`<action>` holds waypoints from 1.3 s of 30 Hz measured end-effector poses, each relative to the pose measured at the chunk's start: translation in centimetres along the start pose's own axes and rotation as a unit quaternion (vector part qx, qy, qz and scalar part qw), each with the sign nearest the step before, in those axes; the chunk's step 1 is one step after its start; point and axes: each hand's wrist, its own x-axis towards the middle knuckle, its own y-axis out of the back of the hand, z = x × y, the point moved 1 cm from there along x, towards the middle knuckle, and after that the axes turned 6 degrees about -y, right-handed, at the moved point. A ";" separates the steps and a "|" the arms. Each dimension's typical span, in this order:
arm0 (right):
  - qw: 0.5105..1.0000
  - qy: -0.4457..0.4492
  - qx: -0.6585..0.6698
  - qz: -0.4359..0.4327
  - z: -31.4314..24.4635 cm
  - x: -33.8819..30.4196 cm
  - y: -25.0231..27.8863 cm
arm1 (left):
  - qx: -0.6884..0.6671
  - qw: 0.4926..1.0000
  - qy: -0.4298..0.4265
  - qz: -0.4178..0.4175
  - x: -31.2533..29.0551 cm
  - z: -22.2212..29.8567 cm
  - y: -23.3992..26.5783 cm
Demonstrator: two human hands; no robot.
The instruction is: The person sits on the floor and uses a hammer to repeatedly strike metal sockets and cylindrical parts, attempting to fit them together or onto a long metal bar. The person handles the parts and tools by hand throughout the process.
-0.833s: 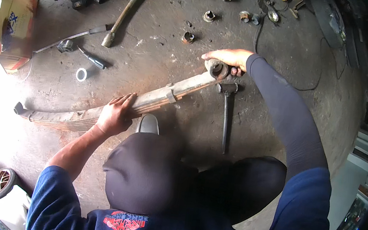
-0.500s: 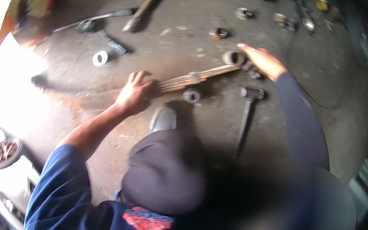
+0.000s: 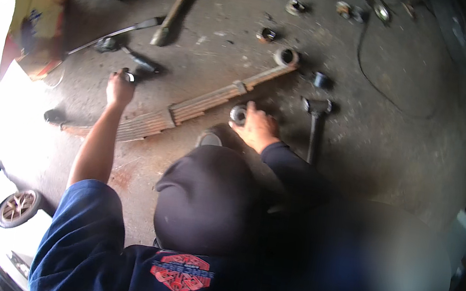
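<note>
A long, rusty leaf spring (image 3: 202, 109) lies slantwise across the floor, its rolled eye (image 3: 286, 57) at the upper right end. Beyond the spring, on the left, my left hand (image 3: 119, 89) has its fingers closed on a pale metal ring (image 3: 130, 77). My right hand (image 3: 259, 130), on the near side of the spring, grips a thick grey ring (image 3: 239, 114) by its edge. To the right of that hand a hammer (image 3: 316, 127) rests on the floor, head away from me. Past the hammer head stands a small dark cylinder (image 3: 322, 80).
Farther off lie a socket-like ring (image 3: 266, 34), another ring-shaped metal part (image 3: 295, 7) and a long wooden-looking bar (image 3: 175, 11). A thin rod (image 3: 115, 31) and a cardboard box (image 3: 40, 26) are at the left. A cable (image 3: 378, 94) curves on the right; a small spoked wheel (image 3: 19, 207) shows lower left.
My left hand has left the leaf spring and moved left onto the pale ring. My right hand has come from the spring's eye down to the grey ring.
</note>
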 end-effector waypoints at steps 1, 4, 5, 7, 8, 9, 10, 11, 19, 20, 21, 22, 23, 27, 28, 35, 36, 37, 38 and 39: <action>0.999 0.017 0.000 0.027 0.0 -0.1 -0.6 | -0.026 0.997 -0.027 0.062 0.3 1.1 0.4; 0.996 0.055 -0.010 0.067 0.9 0.0 -0.5 | -0.181 0.966 -0.128 0.131 0.4 8.8 2.6; 0.995 0.065 -0.029 0.064 1.4 -0.2 -0.4 | -0.242 0.952 -0.175 0.070 0.5 12.7 3.0; 0.995 0.057 -0.047 0.063 2.7 -0.4 0.3 | -0.293 0.884 -0.354 0.088 0.7 21.5 3.7; 0.994 0.056 -0.060 0.066 3.3 -0.7 0.6 | -0.287 0.865 -0.396 0.109 0.6 25.6 3.8; 0.997 0.028 -0.043 0.049 4.1 -0.9 0.9 | -0.323 0.864 -0.383 0.049 0.5 29.3 3.6; 0.998 0.011 -0.051 0.046 4.7 -1.3 1.3 | -0.342 0.847 -0.408 0.018 0.7 32.6 3.4; 0.997 0.006 -0.055 0.058 5.3 -1.6 1.7 | -0.319 0.825 -0.465 0.019 1.0 35.2 3.4; 0.997 -0.063 0.029 0.028 9.2 -0.8 9.4 | -0.219 0.801 -0.555 0.046 1.5 41.1 1.5; 0.989 -0.107 0.082 0.065 10.0 0.1 10.5 | -0.216 0.798 -0.561 0.048 1.5 41.2 1.3; 0.981 -0.132 0.089 0.110 10.8 1.0 11.6 | -0.197 0.793 -0.571 0.078 1.7 41.1 1.2; 0.968 -0.120 0.095 0.198 11.6 1.8 12.4 | -0.209 0.795 -0.565 0.070 1.8 41.2 1.1; 0.965 -0.139 0.086 0.207 12.4 2.9 13.0 | -0.213 0.802 -0.554 0.061 1.8 41.1 0.9; 0.946 -0.169 0.031 0.275 15.5 6.7 13.0 | -0.217 0.810 -0.542 0.053 1.9 41.4 0.8; 0.949 -0.161 0.045 0.269 16.0 7.5 12.5 | -0.218 0.807 -0.546 0.052 1.9 41.5 0.8; 0.961 -0.163 0.082 0.209 15.8 9.7 12.9 | -0.298 0.818 -0.491 0.000 1.5 40.5 0.6; 0.948 -0.091 0.175 0.252 15.0 9.4 13.5 | -0.303 0.817 -0.490 0.011 1.3 40.3 0.3; 0.929 -0.034 0.262 0.258 14.2 9.1 14.2 | -0.306 0.821 -0.482 0.013 1.2 40.0 -0.1; 0.900 0.009 0.350 0.261 13.2 8.8 15.1 | -0.311 0.823 -0.475 0.019 1.1 39.8 -0.4; 0.882 0.080 0.362 0.290 12.0 8.3 15.7 | -0.323 0.819 -0.472 0.041 1.2 39.7 -0.7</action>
